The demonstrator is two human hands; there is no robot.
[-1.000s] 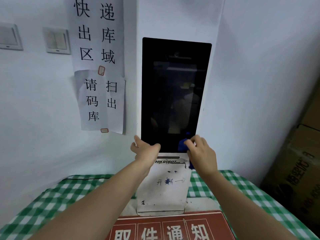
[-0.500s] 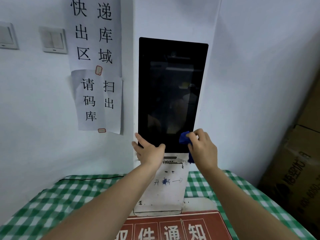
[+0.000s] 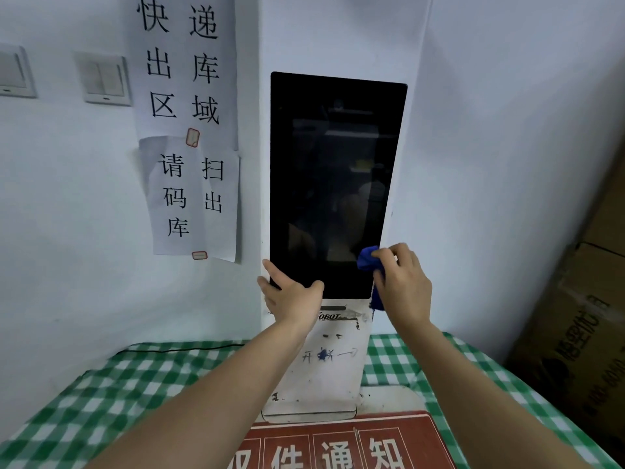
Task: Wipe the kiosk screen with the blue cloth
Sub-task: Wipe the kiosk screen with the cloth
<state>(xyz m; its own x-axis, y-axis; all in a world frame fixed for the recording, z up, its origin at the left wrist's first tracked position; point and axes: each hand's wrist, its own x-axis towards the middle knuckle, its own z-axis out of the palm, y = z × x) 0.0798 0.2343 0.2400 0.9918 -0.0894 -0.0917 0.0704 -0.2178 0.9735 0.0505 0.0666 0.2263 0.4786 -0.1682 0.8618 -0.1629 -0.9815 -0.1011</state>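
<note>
blue cloth (image 3: 367, 258) bunched at the lower right edge of the dark kiosk screen (image 3: 333, 184) | right hand (image 3: 402, 286) fingers curled, pinching it | left hand (image 3: 293, 296) clasps the screen's lower left corner | kiosk stands on green checked tablecloth (image 3: 135, 377)

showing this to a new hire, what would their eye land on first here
The tall black kiosk screen at centre, dark and reflective. At its lower right edge the right hand grips a bunched blue cloth against the glass, while the left hand holds the lower left corner. Paper signs hang on the wall left of it.
</note>
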